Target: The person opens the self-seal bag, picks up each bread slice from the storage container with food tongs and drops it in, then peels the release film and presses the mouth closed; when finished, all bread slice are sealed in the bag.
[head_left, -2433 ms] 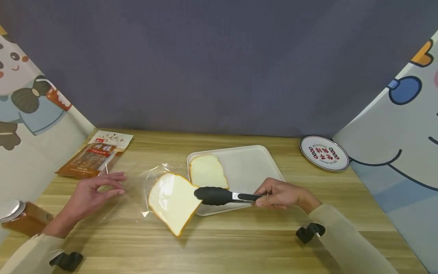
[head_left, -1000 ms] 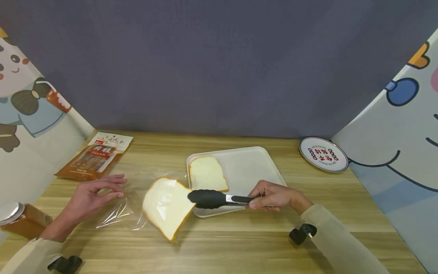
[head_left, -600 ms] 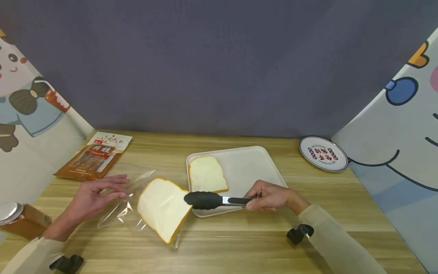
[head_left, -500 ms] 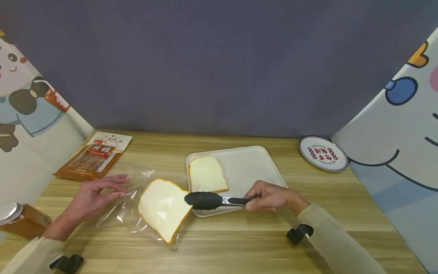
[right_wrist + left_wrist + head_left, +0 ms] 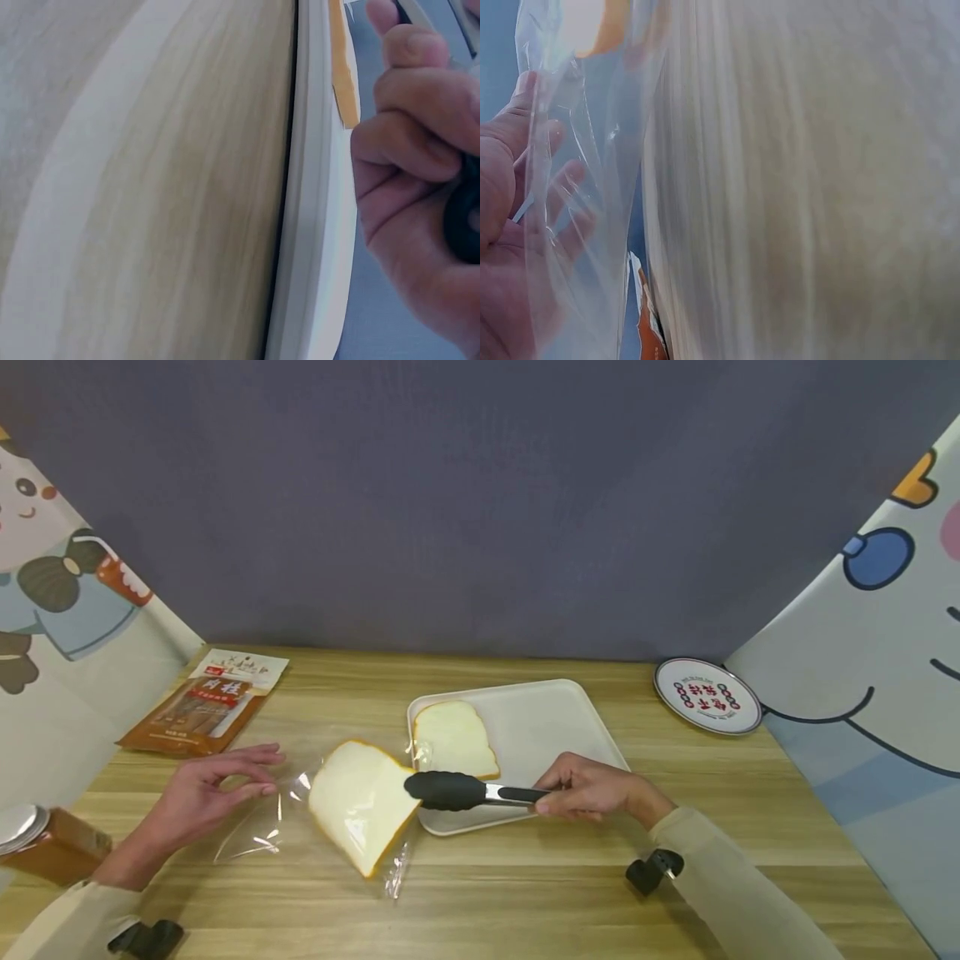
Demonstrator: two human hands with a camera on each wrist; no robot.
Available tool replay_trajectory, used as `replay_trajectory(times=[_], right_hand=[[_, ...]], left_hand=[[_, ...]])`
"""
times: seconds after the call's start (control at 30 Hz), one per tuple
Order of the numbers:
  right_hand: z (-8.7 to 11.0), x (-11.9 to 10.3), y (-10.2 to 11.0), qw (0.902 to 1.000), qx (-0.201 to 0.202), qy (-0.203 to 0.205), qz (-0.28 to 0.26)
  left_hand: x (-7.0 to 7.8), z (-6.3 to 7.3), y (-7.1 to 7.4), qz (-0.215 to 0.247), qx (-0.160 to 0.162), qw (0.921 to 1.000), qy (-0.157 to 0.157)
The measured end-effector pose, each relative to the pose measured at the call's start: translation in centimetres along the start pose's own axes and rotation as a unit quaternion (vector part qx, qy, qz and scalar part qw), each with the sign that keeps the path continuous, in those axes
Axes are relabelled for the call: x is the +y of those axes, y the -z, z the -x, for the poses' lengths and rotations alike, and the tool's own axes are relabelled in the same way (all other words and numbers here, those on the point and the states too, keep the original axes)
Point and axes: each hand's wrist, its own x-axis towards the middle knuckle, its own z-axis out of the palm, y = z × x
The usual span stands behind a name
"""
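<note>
My left hand [image 5: 213,789] pinches the edge of a clear plastic bag [image 5: 258,835] between thumb and index finger. In the left wrist view the crinkled film [image 5: 592,187] hangs in front of its fingers. My right hand [image 5: 592,789] grips the tongs [image 5: 513,794], whose black tips [image 5: 444,791] clamp the right corner of a white bread slice [image 5: 360,802] with a brown crust. Shiny film lies over the slice, which sits tilted inside the bag. In the right wrist view the fingers [image 5: 412,142] curl round the tongs' handle, and its black end [image 5: 457,221] shows at the palm.
A cream tray [image 5: 547,718] with another bread slice [image 5: 453,739] stands just behind the tongs. Left are a brown food pouch [image 5: 202,706] and a silver-lidded jar [image 5: 56,839]. A round plate [image 5: 707,695] is at the back right. Printed walls flank the wooden table [image 5: 517,902].
The tongs and bread slice have moved left into the bag since the earliest frame. In the last half second the slice has risen slightly in view. My left hand has barely moved.
</note>
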Motion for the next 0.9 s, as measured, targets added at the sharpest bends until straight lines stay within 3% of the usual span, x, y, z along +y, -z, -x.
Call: replay_trajectory(times=[0.23, 0.6, 0.9], right_hand=[[-0.5, -0.1, -0.1, 0.9998, 0.007, -0.006, 0.016], [-1.6, -0.2, -0.5, 0.9994, 0.022, 0.004, 0.027], [-1.9, -0.3, -0.8, 0.9991, 0.023, -0.015, 0.033]], left_hand=[[0.3, -0.2, -0.1, -0.022, 0.006, 0.9997, 0.001], [0.5, -0.1, 0.0, -0.055, 0.002, 0.9974, 0.046], [0.6, 0.0, 0.1, -0.071, 0.011, 0.9969, 0.033]])
